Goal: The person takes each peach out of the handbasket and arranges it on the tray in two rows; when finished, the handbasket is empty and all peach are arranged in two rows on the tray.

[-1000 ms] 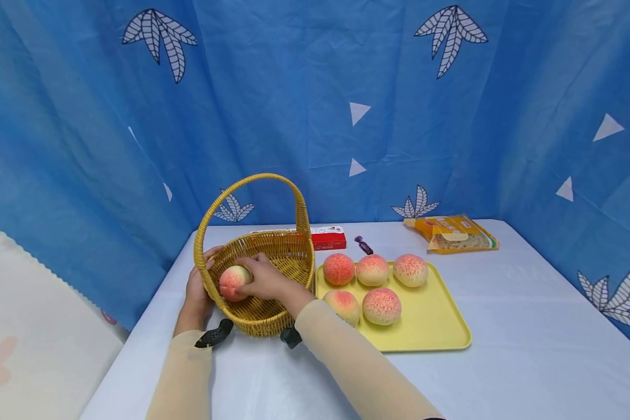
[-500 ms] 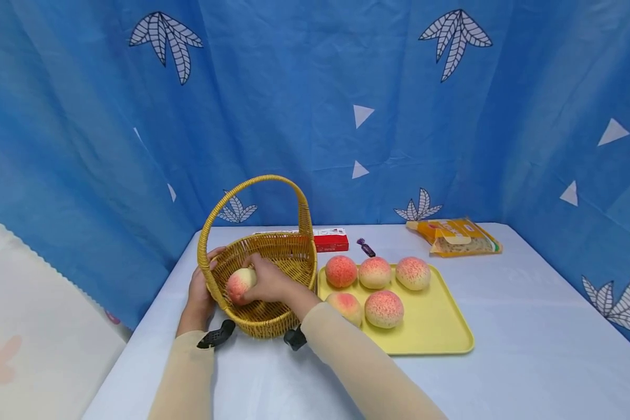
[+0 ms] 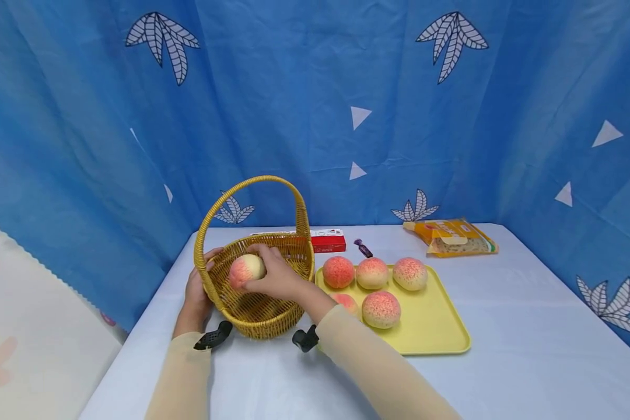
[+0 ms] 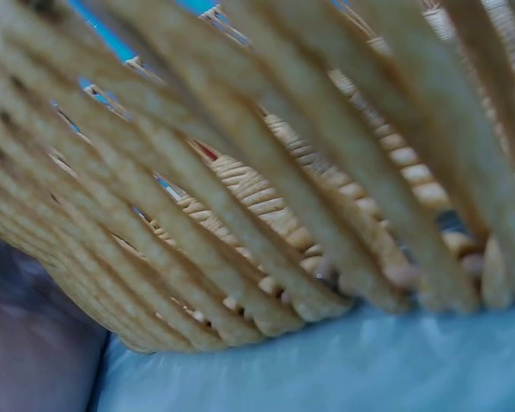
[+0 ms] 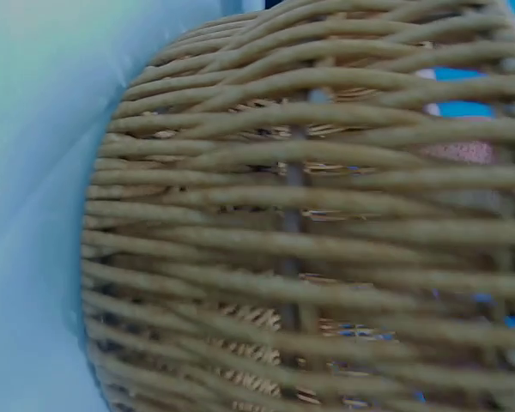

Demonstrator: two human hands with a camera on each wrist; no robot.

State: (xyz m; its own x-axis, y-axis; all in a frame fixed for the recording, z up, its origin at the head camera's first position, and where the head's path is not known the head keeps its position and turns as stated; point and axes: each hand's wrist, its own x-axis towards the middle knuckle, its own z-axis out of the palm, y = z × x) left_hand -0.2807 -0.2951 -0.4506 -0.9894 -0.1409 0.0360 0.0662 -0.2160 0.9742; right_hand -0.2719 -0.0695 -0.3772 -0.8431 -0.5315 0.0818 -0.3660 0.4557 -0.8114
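A yellow wicker basket [image 3: 265,329] with a tall arched handle stands at the left of the table. My left hand [image 3: 195,291] grips its left side, fingertips over the rim by the handle's foot. My right hand [image 3: 278,275] holds a pink-and-cream peach [image 3: 244,272] between thumb and fingers, inside the basket's opening. In both wrist views the woven wall of the basket [image 4: 240,215] fills most of the picture, and the peach in hand can barely be made out through the right one [image 5: 459,153].
Right of the basket lies a yellow tray [image 3: 436,326] with several peaches [image 3: 381,310], one partly behind my right sleeve. Behind are a red-and-white box [image 3: 329,240], a purple-wrapped candy [image 3: 363,248] and an orange food packet [image 3: 454,238]. A blue curtain [image 3: 294,105] backs the table.
My right hand has raised the peach from low in the basket's left side, up and slightly right. The left hand stays on the basket's side.
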